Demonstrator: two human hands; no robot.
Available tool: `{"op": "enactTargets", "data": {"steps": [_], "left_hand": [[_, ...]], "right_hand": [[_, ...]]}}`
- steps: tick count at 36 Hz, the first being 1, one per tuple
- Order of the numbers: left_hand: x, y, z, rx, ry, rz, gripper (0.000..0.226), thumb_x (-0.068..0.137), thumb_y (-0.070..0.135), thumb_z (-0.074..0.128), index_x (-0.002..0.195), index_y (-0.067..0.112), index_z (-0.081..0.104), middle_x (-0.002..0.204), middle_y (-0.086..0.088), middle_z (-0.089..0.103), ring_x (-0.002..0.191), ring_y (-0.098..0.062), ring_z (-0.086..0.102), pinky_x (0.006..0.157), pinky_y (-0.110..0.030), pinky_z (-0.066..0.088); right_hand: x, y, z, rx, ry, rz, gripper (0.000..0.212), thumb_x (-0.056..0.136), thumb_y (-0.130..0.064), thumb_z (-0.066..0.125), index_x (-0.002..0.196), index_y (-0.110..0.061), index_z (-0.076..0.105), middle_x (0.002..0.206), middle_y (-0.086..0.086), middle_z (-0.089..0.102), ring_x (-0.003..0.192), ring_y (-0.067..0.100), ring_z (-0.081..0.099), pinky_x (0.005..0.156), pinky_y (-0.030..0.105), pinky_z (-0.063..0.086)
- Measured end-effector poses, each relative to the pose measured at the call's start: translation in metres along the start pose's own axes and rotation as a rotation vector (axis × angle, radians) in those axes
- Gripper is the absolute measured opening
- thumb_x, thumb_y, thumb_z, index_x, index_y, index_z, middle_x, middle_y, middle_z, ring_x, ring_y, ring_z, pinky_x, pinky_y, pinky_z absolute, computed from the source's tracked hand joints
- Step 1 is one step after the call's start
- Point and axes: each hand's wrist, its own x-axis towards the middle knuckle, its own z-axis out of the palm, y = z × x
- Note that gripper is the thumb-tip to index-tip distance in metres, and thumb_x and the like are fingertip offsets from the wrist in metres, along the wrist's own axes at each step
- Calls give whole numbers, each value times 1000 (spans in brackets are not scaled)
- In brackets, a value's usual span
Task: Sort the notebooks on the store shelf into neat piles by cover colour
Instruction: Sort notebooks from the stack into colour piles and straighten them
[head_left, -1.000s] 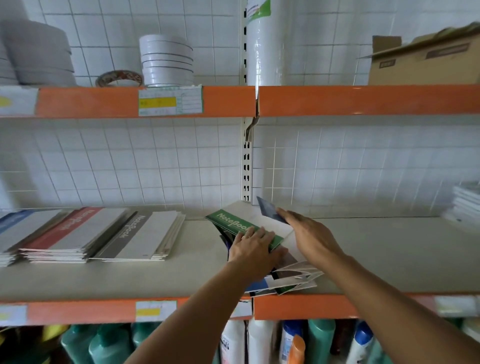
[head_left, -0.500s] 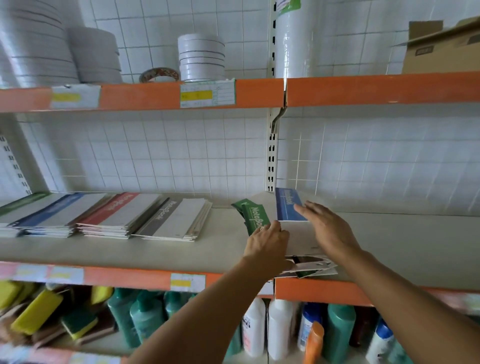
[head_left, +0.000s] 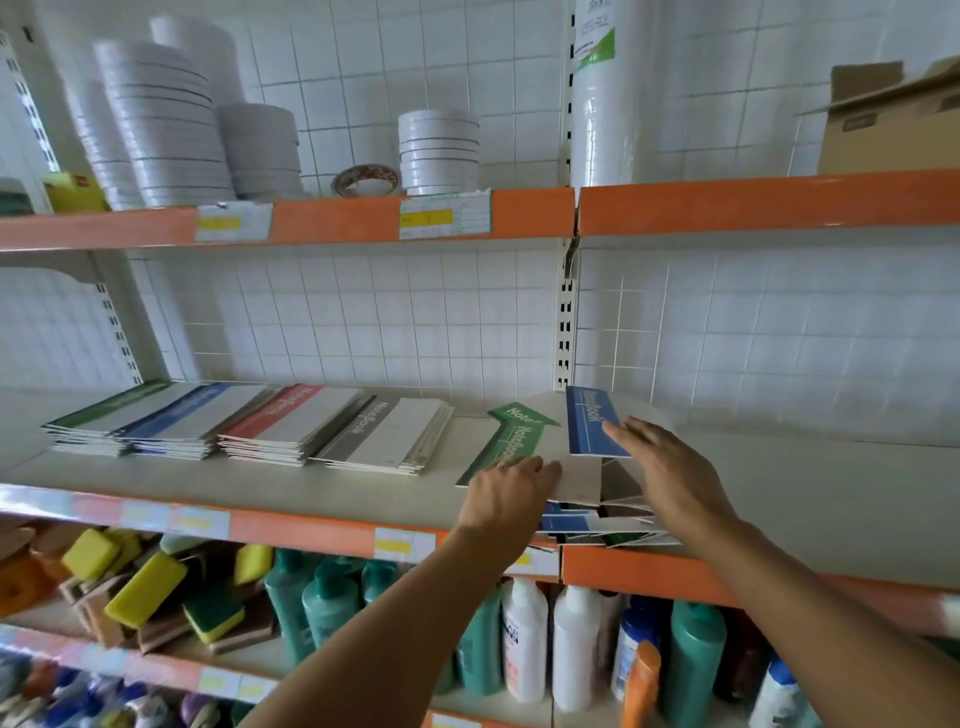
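Green notebooks (head_left: 511, 439) now swung left in gripping left hand (head_left: 511, 491); flat right hand (head_left: 670, 467) steadying blue notebook (head_left: 592, 421), colours separating

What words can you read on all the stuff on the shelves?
"NoteBook": green notebook by the left hand.
"NoteBook": blue notebook under the right hand.
"NoteBook": red pile.
"NoteBook": grey pile.
Shelf price tags, the white roll's label, the cardboard box and the bottles: too blurred to read.
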Motion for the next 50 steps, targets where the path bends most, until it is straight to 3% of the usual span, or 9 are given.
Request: {"op": "enactTargets", "data": {"steps": [3, 6, 8, 26, 31, 35, 40, 47, 50], "left_hand": [[-8, -12, -8, -87, 142, 14, 48, 87, -4, 45, 131, 13, 55, 126, -13, 60, 110, -30, 62, 77, -39, 55], [-19, -28, -12, -46, -9, -71, 54, 98, 5, 32, 148, 24, 31, 155, -1, 30, 141, -19, 31, 104, -35, 38], [-26, -41, -13, -43, 3, -106, 56, 99, 6, 30, 150, 28, 24, 157, 3, 23, 144, -15, 22, 109, -31, 31], [-158, -205, -35, -26, 41, -282, 65, 93, 6, 42, 151, 30, 22, 158, 6, 20, 145, -13, 19, 113, -24, 20], [-201, -263, -44, -12, 51, -334, 61, 96, 8, 41, 150, 30, 23, 158, 6, 19, 145, -13, 19, 114, -25, 20], [-230, -301, -50, -29, 77, -380, 52, 102, 18, 36, 150, 32, 23, 158, 7, 19, 145, -11, 18, 112, -21, 17], [-254, -338, -59, -87, 98, -410, 55, 99, 10, 35, 150, 29, 23, 158, 6, 18, 146, -12, 16, 113, -20, 15], [-258, -389, -51, -63, 136, -439, 50, 89, 11, 37, 137, 19, 52, 144, -5, 45, 134, -27, 43, 109, -35, 34], [-250, -416, -48, -81, 218, -427, 52, 65, 3, 50, 111, 16, 72, 115, -10, 68, 101, -30, 68, 80, -40, 55]], "right_hand": [[-2, -6, 1, -4, 6, -28, 80, 87, 16, 42, 151, -29, 22, 157, -2, 24, 142, 14, 28, 106, 25, 36], [-3, -15, 0, -5, -11, -38, 80, 88, 16, 40, 151, -29, 21, 158, -3, 22, 143, 13, 26, 107, 23, 33], [-3, -23, 0, -9, -9, -53, 79, 88, 15, 40, 151, -29, 20, 158, -3, 21, 143, 13, 26, 107, 23, 32], [25, -189, 39, 87, 35, -198, 76, 85, 18, 35, 149, -21, 27, 155, 4, 30, 140, 18, 33, 108, 26, 30], [30, -250, 76, 145, 102, -226, 82, 65, 30, 49, 134, -15, 54, 134, 15, 56, 116, 32, 60, 90, 38, 51], [26, -296, 84, 116, 53, -231, 83, 79, 23, 39, 147, -24, 33, 152, 3, 35, 138, 18, 37, 107, 26, 34], [30, -350, 86, 87, -19, -269, 82, 85, 17, 37, 152, -26, 18, 157, -2, 23, 142, 13, 27, 108, 20, 27], [66, -399, 108, 123, 32, -334, 78, 83, 22, 37, 148, -21, 30, 151, 5, 36, 137, 21, 38, 107, 28, 35], [89, -413, 119, 127, 40, -335, 79, 86, 20, 38, 150, -24, 26, 154, 1, 32, 139, 17, 34, 109, 24, 31]]}}
